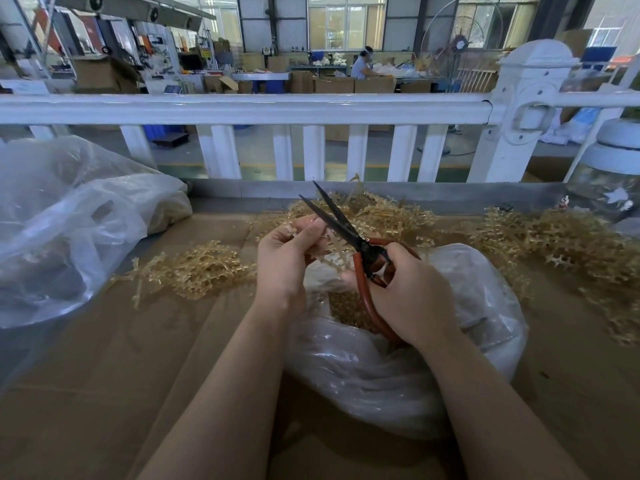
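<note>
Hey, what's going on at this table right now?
A person appears to be trimming tan plastic pieces. The left hand pinches one sprig, and the right hand grips red-handled scissors, blades open next to the sprig. Under the hands lies a clear bag with tan bits inside. More sprigs lie in piles on the cardboard, and a second bag sits at the left.

Cardboard-covered table [104, 375] bears plastic bags [398, 358] and tan sprig piles [194, 268].
</note>
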The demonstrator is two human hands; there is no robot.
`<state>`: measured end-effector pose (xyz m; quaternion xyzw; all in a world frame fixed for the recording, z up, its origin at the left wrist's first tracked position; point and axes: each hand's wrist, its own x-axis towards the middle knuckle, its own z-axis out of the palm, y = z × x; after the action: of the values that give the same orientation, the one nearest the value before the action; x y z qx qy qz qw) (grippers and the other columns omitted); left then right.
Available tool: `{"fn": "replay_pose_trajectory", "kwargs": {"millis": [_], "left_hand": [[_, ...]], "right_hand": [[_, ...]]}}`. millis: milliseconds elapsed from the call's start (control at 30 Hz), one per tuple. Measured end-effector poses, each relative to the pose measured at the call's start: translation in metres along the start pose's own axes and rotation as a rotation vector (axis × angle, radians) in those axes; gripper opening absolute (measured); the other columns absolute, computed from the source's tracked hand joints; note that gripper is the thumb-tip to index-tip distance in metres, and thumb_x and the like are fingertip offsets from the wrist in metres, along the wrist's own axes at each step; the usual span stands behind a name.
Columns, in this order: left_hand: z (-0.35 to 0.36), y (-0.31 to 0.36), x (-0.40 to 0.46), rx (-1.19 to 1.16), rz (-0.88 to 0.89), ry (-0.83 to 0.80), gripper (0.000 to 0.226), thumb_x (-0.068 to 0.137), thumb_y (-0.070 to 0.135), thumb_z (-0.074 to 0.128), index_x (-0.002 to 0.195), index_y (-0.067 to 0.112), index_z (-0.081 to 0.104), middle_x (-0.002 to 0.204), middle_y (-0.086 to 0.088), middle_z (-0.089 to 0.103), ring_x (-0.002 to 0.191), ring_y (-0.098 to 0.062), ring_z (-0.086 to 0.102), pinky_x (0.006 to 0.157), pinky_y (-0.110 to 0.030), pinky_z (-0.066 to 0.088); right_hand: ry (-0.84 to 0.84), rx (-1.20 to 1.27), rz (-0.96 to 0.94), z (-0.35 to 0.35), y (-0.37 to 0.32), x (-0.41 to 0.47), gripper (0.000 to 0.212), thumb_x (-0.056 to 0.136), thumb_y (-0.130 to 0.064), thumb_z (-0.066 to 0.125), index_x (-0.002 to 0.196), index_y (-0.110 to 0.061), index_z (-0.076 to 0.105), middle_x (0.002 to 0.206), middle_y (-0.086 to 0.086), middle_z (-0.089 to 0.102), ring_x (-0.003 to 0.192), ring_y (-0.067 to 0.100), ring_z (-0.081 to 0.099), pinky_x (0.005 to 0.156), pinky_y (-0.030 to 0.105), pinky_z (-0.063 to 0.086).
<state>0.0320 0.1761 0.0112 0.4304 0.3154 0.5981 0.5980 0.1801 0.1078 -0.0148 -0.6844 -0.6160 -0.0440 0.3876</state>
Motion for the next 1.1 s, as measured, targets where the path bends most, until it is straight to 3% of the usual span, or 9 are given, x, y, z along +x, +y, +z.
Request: {"fn": "replay_pose_trajectory", "kwargs": {"millis": [133,300,433,633,767,933,1100], "left_hand": [[0.0008,0.0012,-0.0014,-0.039,0.006,-0.066,0.043,0.092,-0.005,0.057,0.057,0.020,0.067,0.059,-0.002,0.057,0.059,-0.015,0.048,0.066,-0.026,0.043],[0.0004,0.0005,-0.0016,-0.008,0.008,-0.094,0.033,0.092,-0.005,0.056,0.066,0.013,0.062,0.058,0.000,0.057,0.059,-0.014,0.049,0.066,-0.025,0.042],[0.0018,0.0007,-0.0018,-0.014,0.006,-0.124,0.025,0.092,-0.004,0.054,0.072,0.011,0.057,0.057,0.003,0.060,0.055,-0.009,0.052,0.063,-0.022,0.042],[0.0014,0.0018,-0.0015,-0.052,-0.007,-0.146,0.022,0.091,-0.004,0.055,0.075,0.010,0.058,0.060,0.001,0.059,0.061,-0.013,0.049,0.066,-0.026,0.039],[0.0018,0.0025,-0.0023,-0.060,-0.011,-0.161,0.023,0.090,-0.003,0.056,0.074,0.012,0.060,0.061,0.001,0.059,0.062,-0.014,0.047,0.066,-0.026,0.038],[0.0017,0.0035,-0.0033,-0.062,-0.010,-0.163,0.017,0.090,-0.003,0.056,0.077,0.009,0.058,0.065,-0.002,0.056,0.063,-0.014,0.046,0.067,-0.026,0.037],[0.0016,0.0034,-0.0038,-0.051,0.003,-0.164,0.020,0.091,-0.002,0.057,0.076,0.011,0.063,0.066,-0.003,0.055,0.064,-0.015,0.046,0.068,-0.026,0.038]], "right_hand": [[-0.029,-0.037,0.014,-0.0018,-0.0002,0.0002,0.057,0.071,-0.086,0.043,0.080,-0.030,0.047,0.067,-0.016,0.054,0.061,-0.002,0.050,0.050,0.019,0.035],[-0.005,-0.024,-0.001,-0.0024,0.0002,-0.0004,0.066,0.067,-0.091,0.037,0.079,-0.028,0.048,0.065,-0.016,0.054,0.060,-0.001,0.050,0.050,0.020,0.037],[0.026,-0.011,-0.016,-0.0035,-0.0013,-0.0014,0.063,0.066,-0.091,0.033,0.073,-0.029,0.044,0.058,-0.017,0.049,0.053,-0.003,0.045,0.046,0.017,0.027],[0.039,-0.027,-0.025,0.0000,0.0025,-0.0013,0.048,0.080,-0.072,0.064,0.067,-0.031,0.040,0.055,-0.016,0.048,0.051,0.000,0.047,0.046,0.017,0.028],[0.051,-0.009,-0.039,0.0001,0.0013,-0.0013,0.047,0.080,-0.071,0.061,0.065,-0.031,0.039,0.054,-0.014,0.049,0.049,0.001,0.048,0.045,0.017,0.031],[0.059,0.030,-0.036,0.0022,0.0026,-0.0006,0.048,0.080,-0.069,0.067,0.069,-0.026,0.050,0.056,-0.012,0.055,0.050,0.003,0.053,0.046,0.021,0.045],[0.040,0.081,-0.047,0.0018,0.0018,0.0005,0.049,0.075,-0.074,0.061,0.065,-0.030,0.044,0.055,-0.014,0.053,0.048,0.002,0.052,0.045,0.017,0.042]]}}
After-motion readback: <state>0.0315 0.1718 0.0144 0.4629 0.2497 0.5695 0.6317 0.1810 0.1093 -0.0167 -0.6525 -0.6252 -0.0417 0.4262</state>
